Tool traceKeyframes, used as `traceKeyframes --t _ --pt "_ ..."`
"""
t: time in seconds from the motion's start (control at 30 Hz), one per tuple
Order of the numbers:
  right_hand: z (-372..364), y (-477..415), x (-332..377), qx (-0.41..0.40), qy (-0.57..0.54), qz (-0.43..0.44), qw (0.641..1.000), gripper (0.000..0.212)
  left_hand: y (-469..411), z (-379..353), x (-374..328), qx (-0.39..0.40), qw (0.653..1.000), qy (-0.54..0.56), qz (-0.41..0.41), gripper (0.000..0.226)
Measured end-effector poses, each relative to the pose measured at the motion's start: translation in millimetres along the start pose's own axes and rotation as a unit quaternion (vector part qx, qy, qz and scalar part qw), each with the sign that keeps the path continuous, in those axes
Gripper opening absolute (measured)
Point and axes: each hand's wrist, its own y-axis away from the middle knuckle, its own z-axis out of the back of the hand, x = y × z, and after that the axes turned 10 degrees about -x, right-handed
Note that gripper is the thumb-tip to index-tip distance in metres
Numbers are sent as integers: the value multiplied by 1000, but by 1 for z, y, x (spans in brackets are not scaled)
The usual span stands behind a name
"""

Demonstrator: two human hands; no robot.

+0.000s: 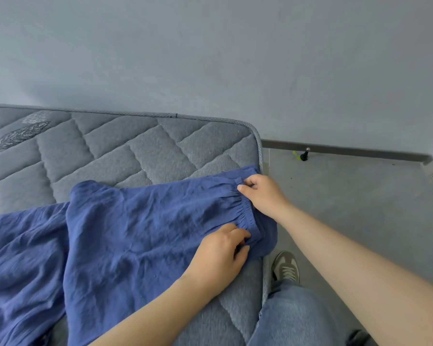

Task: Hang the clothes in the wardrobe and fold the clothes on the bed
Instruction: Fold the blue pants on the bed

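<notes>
Blue crinkled trousers (125, 233) lie spread over the grey quilted mattress (140, 151), their elastic waistband at the mattress's right edge. My right hand (263, 193) pinches the far end of the waistband with curled fingers. My left hand (220, 255) grips the near end of the same waistband, fingers curled into the cloth. The trouser legs run off to the left and lower left, one lying partly over the other.
The mattress's right edge (260, 156) borders a grey floor (360, 196). A black doorstop (305, 156) stands by the skirting board at the wall. My jeans leg (293, 315) and a shoe (285, 267) are beside the bed.
</notes>
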Motion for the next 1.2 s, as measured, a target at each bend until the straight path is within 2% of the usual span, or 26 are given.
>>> traceKeyframes --t 0.2,0.37,0.43,0.5,0.6,0.67,0.7,0.77,0.8,0.83,0.93,1.03,1.07,1.13,1.2 --pt "4 2 -2 -44 16 2 999 14 -1 3 1 6 1000 29 -5 23" --pt "23 19 -27 -155 19 -43 987 28 -26 29 16 -46 999 23 16 14" --pt "27 32 -42 -136 16 -74 988 46 -45 37 23 -55 998 15 20 16" --pt "27 44 -55 -73 -22 -124 989 69 -69 40 28 -38 999 -6 11 25" --pt "25 59 -60 18 -126 -176 976 86 -104 38 36 40 997 -61 14 54" --pt "18 69 -60 5 -134 -160 978 82 -121 36 38 102 992 -72 13 63" --pt "13 74 -59 -44 -103 -135 984 77 -127 33 38 128 989 -78 -3 63" --pt "6 83 -55 -166 -51 -63 983 50 -135 28 37 168 980 -102 -33 61" --pt "3 86 -52 -195 -47 -32 979 35 -138 27 36 179 976 -120 -40 59" --pt "2 88 -48 -194 -46 -15 980 28 -141 25 36 189 971 -139 -39 57" --pt "-1 88 -39 -125 2 -6 992 38 -149 25 36 225 954 -199 -9 55" --pt "-1 80 -37 -73 35 -21 997 45 -155 26 35 237 949 -206 -6 30" --pt "-1 78 -38 -61 24 -30 997 42 -156 26 34 234 952 -198 -11 33" --pt "3 74 -40 -61 -17 -55 996 37 -159 28 31 216 961 -172 -19 40" --pt "8 73 -43 -86 -44 -77 992 31 -163 27 28 195 968 -155 -33 37"
